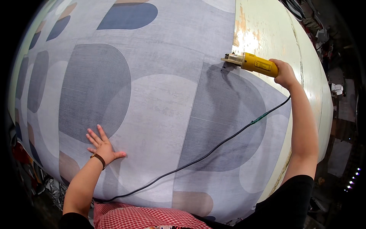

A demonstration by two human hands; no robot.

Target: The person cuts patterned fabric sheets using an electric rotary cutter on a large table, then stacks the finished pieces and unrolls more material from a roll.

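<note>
A yellow electric cutter with a metal head is held by its rear end in my right hand, fingers wrapped around the body. Its head is over the patterned grey-blue sheet, close to the sheet's edge at the far right. I cannot tell whether the blade touches the material. My left hand rests on the sheet at the near left, palm down with the fingers spread, beside a striped rounded shape. From the cutter's end, a black cord with a green-wrapped section runs slantwise across the sheet toward my waist.
Beyond the sheet's right edge shows a pale, worn tabletop with scuffed patches and a dark seam. Scraps and clutter lie on the floor to the right. More scraps lie at the lower left, past the table's edge.
</note>
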